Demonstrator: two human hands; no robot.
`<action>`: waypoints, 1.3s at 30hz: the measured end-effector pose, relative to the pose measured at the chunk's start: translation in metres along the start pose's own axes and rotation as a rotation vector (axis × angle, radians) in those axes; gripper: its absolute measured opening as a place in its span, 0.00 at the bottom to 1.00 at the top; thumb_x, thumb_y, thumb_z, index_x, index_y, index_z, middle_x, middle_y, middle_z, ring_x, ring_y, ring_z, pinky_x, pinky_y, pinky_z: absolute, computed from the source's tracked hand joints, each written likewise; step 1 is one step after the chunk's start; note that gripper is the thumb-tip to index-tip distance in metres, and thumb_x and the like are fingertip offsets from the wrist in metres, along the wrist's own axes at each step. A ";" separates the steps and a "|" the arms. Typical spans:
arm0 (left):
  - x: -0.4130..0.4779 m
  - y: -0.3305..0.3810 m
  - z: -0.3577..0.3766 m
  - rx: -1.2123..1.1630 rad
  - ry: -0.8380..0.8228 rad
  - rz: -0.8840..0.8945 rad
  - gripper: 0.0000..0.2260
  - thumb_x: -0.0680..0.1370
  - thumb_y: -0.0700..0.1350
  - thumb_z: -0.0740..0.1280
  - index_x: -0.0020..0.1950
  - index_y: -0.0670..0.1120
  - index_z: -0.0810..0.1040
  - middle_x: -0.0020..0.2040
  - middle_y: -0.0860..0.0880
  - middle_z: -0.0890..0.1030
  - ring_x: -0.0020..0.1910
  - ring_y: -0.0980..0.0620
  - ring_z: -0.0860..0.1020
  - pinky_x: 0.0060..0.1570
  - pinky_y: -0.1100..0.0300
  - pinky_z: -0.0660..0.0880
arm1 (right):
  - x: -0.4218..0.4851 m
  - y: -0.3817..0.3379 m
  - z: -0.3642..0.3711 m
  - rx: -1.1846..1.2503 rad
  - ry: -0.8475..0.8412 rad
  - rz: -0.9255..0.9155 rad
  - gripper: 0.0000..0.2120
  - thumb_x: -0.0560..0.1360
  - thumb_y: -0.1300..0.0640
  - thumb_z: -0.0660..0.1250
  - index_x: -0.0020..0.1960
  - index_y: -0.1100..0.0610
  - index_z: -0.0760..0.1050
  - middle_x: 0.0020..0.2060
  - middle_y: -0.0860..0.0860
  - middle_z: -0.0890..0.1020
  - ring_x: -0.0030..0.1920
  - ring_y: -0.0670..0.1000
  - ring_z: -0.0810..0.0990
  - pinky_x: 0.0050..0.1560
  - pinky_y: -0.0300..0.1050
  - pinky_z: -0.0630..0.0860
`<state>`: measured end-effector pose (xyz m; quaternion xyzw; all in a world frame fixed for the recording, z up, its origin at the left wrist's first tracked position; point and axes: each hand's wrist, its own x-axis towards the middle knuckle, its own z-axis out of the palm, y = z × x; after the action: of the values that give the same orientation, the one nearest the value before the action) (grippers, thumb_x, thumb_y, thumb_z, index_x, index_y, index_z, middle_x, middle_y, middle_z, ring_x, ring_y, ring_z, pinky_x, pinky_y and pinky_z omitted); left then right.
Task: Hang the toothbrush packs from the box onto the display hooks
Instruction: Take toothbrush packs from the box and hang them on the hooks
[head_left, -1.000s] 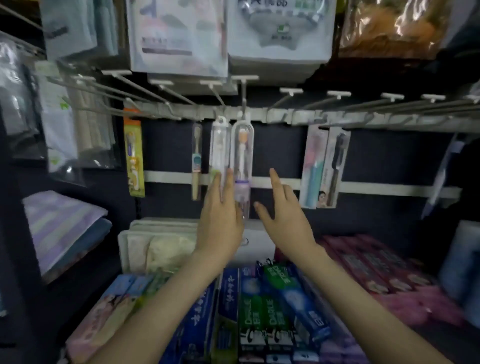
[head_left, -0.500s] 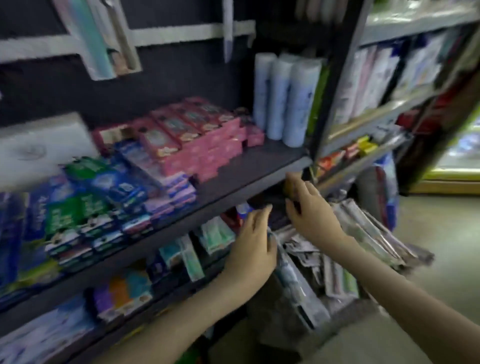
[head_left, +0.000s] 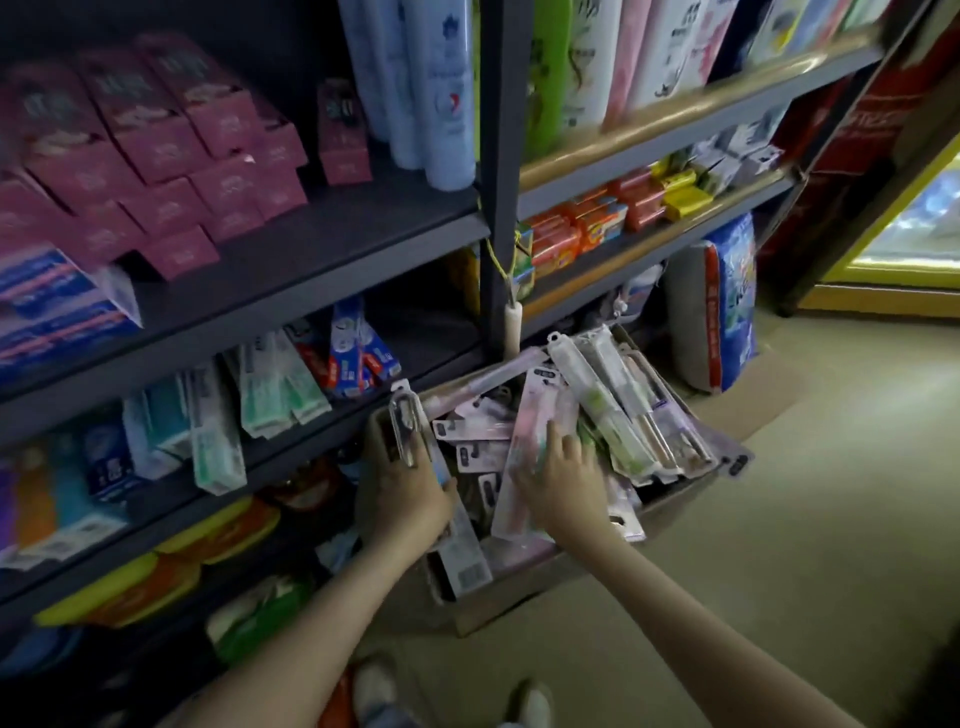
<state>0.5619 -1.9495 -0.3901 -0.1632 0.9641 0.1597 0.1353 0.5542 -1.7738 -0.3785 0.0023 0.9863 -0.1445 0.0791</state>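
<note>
Reaching into the box (head_left: 519, 597) of toothbrush packs (head_left: 618, 410), my left hand (head_left: 408, 493) curls its fingers round a clear pack (head_left: 407, 423) at the box's left rim while my right hand (head_left: 563, 475) lies flat-fingered on a pink pack (head_left: 522, 457) inside, best lifted singly by its hang-hole end.

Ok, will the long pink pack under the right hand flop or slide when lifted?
Probably light and slightly bendy: the pink pack looks long, flat and thin. It likely slides easily, lying loose on other glossy packs in the box. The right hand rests on it. The left hand grips a clear pack.
</note>
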 end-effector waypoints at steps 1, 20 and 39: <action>-0.002 0.005 0.000 0.001 0.018 -0.019 0.38 0.77 0.58 0.65 0.78 0.51 0.46 0.78 0.41 0.47 0.71 0.41 0.65 0.50 0.52 0.77 | 0.002 -0.002 0.005 -0.026 -0.009 0.001 0.37 0.79 0.39 0.55 0.76 0.62 0.48 0.69 0.61 0.65 0.67 0.60 0.66 0.65 0.51 0.63; -0.009 0.011 0.004 -0.352 0.154 -0.023 0.44 0.74 0.46 0.71 0.77 0.63 0.43 0.79 0.52 0.41 0.68 0.45 0.71 0.45 0.63 0.78 | 0.049 0.038 -0.009 0.065 0.166 0.120 0.31 0.78 0.52 0.58 0.76 0.59 0.51 0.71 0.60 0.60 0.70 0.61 0.58 0.68 0.56 0.55; -0.020 0.042 -0.049 -0.582 0.092 0.147 0.38 0.77 0.41 0.68 0.78 0.59 0.48 0.59 0.48 0.69 0.41 0.66 0.63 0.42 0.80 0.67 | 0.045 0.043 -0.038 0.371 0.270 0.046 0.20 0.72 0.65 0.66 0.62 0.62 0.66 0.57 0.59 0.68 0.59 0.58 0.64 0.56 0.49 0.65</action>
<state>0.5554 -1.9240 -0.3278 -0.1322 0.8922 0.4309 0.0272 0.5047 -1.7227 -0.3617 0.0587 0.9442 -0.3198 -0.0519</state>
